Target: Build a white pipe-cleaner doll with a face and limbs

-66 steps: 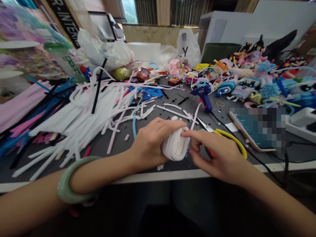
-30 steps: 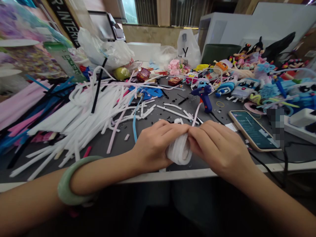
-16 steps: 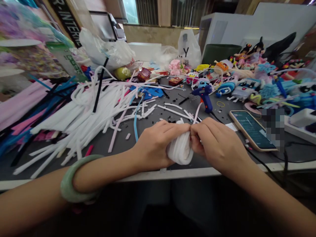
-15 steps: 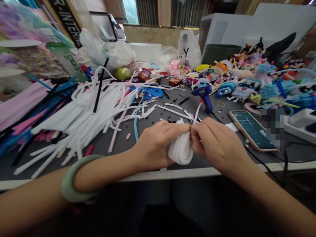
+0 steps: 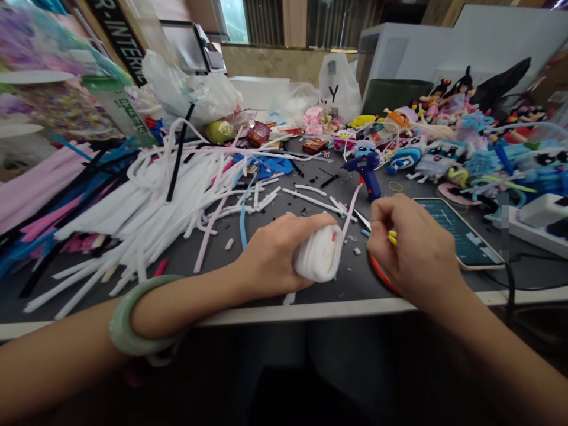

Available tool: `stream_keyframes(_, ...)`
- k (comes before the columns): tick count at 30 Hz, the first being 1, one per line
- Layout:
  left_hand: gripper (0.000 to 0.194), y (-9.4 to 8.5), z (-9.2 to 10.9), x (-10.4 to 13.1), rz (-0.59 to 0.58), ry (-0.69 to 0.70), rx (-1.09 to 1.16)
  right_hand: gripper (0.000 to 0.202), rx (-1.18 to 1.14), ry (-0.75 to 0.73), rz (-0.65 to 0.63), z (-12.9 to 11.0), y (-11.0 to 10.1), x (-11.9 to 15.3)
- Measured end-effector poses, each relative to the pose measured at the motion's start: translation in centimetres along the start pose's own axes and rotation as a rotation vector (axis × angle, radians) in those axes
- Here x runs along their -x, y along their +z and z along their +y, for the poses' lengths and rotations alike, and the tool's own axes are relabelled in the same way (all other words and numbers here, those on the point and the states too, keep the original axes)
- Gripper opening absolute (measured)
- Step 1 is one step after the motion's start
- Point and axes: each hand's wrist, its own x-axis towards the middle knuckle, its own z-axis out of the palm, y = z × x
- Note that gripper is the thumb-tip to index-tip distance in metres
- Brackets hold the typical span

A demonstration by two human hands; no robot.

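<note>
My left hand (image 5: 275, 254) is wrapped round a white fuzzy roll (image 5: 317, 254) that looks wound from pipe cleaners. Its oval end faces me, and a small red patch shows inside. To the right, my right hand (image 5: 412, 245) is closed at a pair of scissors with orange and yellow handles (image 5: 380, 273). The scissors lie low over the table with their blades (image 5: 361, 219) pointing away to the left; my fingers hide part of the handles. Between the hands a pale pink pipe cleaner (image 5: 352, 207) runs up toward the blue glue gun (image 5: 366, 171).
White pipe cleaners (image 5: 177, 189) are heaped on the left, beside pink ones (image 5: 39, 183). A phone (image 5: 461, 231) lies right of my right hand, with a power strip (image 5: 541, 225) beyond. Finished dolls (image 5: 444, 160) crowd the back right. Cut scraps litter the middle.
My right hand has left the white roll and moved right, down to the scissors. The roll has tilted slightly in my left hand, its end now in plain view.
</note>
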Motion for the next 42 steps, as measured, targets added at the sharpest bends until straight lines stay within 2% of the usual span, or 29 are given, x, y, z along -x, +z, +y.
stream_keyframes(7,0.067,-0.2,-0.2,-0.3,0.048,-0.064,0.056,0.012,-0.049,0.047,-0.027,0.3,-0.7,0.1)
stream_keyframes(13,0.069,-0.4,-0.2,-0.4,0.094,-0.083,0.094,0.014,-0.023,0.051,-0.261,0.5,-0.3,0.4)
stream_keyframes(16,0.069,-0.4,0.0,-0.5,0.097,-0.104,0.105,0.017,-0.038,0.041,-0.327,0.7,0.0,0.6)
stream_keyframes(19,0.069,-0.4,0.0,-0.5,0.106,-0.109,0.107,0.028,-0.067,0.017,-0.322,0.9,0.1,0.8)
stream_keyframes(28,0.073,-0.3,-0.2,-0.4,0.080,-0.043,0.144,0.019,-0.179,0.003,-0.142,0.3,0.1,0.8)
stream_keyframes(33,0.071,-0.2,-0.1,-0.3,0.038,-0.026,0.188,0.026,-0.226,-0.098,-0.160,0.6,0.4,0.9)
stream_keyframes(42,0.075,-0.2,-0.2,0.0,0.007,0.016,0.228,0.023,-0.248,-0.134,-0.161,0.6,0.5,0.9)
